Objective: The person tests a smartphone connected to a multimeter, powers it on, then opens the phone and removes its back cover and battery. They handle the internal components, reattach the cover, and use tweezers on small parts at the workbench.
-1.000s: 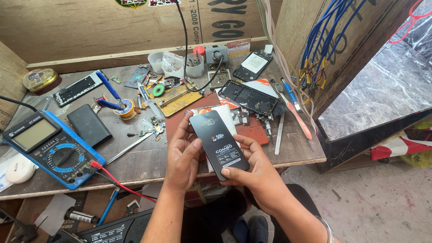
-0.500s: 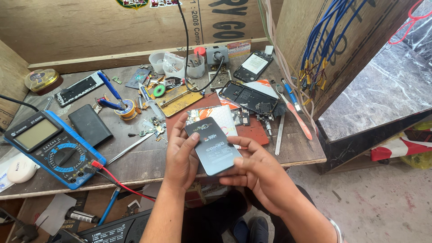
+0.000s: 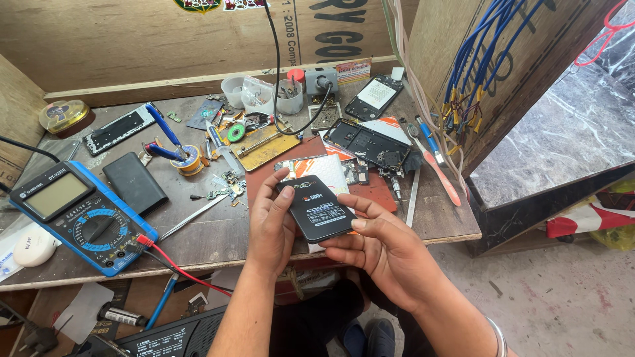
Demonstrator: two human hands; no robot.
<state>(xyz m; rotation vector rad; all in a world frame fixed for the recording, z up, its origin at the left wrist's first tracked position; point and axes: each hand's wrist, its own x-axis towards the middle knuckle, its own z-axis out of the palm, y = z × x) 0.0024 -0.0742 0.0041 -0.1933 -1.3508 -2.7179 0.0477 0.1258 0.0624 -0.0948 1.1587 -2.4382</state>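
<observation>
Both my hands hold a flat black rectangular phone battery [image 3: 317, 209] with a printed label, above the front edge of the wooden workbench [image 3: 218, 231]. My left hand [image 3: 272, 225] grips its left side, thumb on the upper corner. My right hand [image 3: 380, 244] supports it from the right and below, thumb on its lower right edge. Just behind the battery lie a white packet [image 3: 322, 168] and a reddish mat [image 3: 370, 192].
A blue multimeter [image 3: 73, 215] with a red lead [image 3: 175, 268] sits at left beside a black case [image 3: 134, 183]. Opened phones [image 3: 365, 143], tweezers [image 3: 192, 217], solder reel [image 3: 190, 160], plastic cups [image 3: 261, 92] and screwdrivers [image 3: 436, 168] crowd the bench. Blue wires [image 3: 476, 59] hang at right.
The battery has been turned and tilted in my hands, from label side up to a plainer grey look and back to the label. My hands stayed over the bench's front edge.
</observation>
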